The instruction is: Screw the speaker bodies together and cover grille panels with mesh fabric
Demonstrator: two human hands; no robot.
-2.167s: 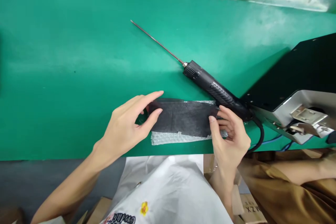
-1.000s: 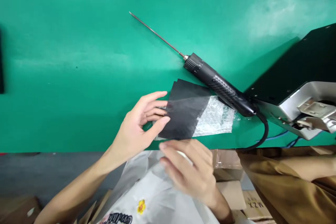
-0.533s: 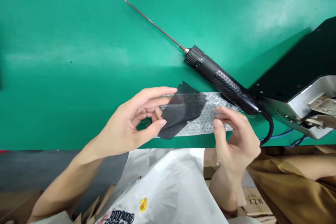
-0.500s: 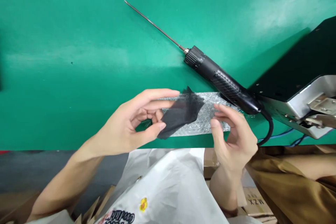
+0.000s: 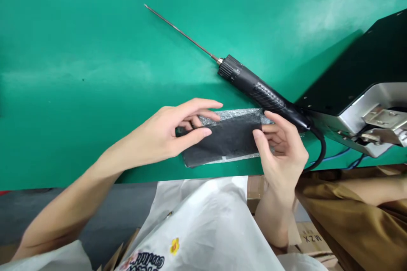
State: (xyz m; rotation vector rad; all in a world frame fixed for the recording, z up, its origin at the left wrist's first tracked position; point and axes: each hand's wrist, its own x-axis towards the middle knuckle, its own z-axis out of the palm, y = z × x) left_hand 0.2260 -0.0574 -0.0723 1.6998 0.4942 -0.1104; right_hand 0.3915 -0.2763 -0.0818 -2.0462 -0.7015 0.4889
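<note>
A thin black sheet (image 5: 230, 137) lies spread over a strip of clear bubble wrap (image 5: 229, 114), whose edges show above and below it. At the sheet's left part rests my left hand (image 5: 173, 129), its thumb on the black surface and its fingers apart, the rear ones curled. My right hand (image 5: 282, 148) has the right end of the sheet between thumb and fingers. Just beyond the wrap lies a black electric screwdriver (image 5: 257, 87) with a long thin bit, pointing to the upper left.
A black and metal device (image 5: 359, 110) stands on the right of the green table (image 5: 79, 51). The screwdriver's cable (image 5: 322, 148) curves down beside it. Another person's arm (image 5: 375, 197) and brown clothing appear at lower right, near cardboard boxes (image 5: 310, 239).
The black sheet, folded and held in my left hand before, is now spread flat along the bubble wrap. My right hand has moved up to its right end and taken hold.
</note>
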